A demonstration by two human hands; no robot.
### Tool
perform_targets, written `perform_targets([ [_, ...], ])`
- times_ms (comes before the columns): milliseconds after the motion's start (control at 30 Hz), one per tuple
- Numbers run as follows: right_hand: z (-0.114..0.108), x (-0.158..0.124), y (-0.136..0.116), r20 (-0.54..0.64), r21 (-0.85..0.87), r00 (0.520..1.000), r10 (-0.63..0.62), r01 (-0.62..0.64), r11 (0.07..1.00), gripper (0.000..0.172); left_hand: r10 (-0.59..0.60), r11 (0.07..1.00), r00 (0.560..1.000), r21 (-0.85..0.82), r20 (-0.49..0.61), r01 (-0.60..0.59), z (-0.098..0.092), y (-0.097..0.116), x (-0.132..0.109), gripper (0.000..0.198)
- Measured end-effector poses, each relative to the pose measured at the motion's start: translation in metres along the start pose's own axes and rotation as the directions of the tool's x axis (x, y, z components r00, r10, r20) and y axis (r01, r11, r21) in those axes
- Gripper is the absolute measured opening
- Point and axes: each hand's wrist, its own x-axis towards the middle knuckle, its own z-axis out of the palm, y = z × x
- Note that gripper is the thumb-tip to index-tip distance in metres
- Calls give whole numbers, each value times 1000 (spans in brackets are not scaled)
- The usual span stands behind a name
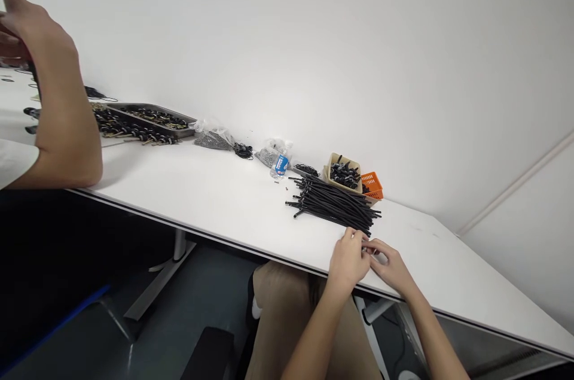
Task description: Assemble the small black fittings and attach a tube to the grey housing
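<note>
Two bare hands meet at the near edge of a long white table, towards its right end. The left hand is curled, knuckles up, with its fingers drawn together. The right hand is likewise closed in, and its fingertips touch those of the left. Whatever is pinched between the fingertips is too small to make out.

Just beyond the hands, near the middle of the table's depth, lies a loose heap of thin black rubber tubes. The tubes lie roughly parallel, and their near ends are just beside the left hand's fingers.

Behind the heap, at the far edge by the wall, stands a beige plastic basket filled with small black fittings. A smaller orange mesh basket touches its right side; its contents are hidden.

To the left along the far edge lie a clear plastic bottle with a blue label on its side and two clear plastic bags of small grey parts. Further left is a shallow grey metal tray holding dark pieces.

At the left end of the table a co-worker's forearm stands propped on its elbow, and that hand is raised above the tabletop.
</note>
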Motion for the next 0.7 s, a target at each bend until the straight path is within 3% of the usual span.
perform_targets([
  [467, 0, -1, 2, -149, -66, 980, -131, 122, 990, 12, 21, 994, 999, -108, -50, -27, 1, -1, 2, 34],
  [700, 0, -2, -3, -150, -73, 985, -90, 79, 994, 11, 31, 987, 998, -159, -49, -39, -1, 0, 2, 35],
])
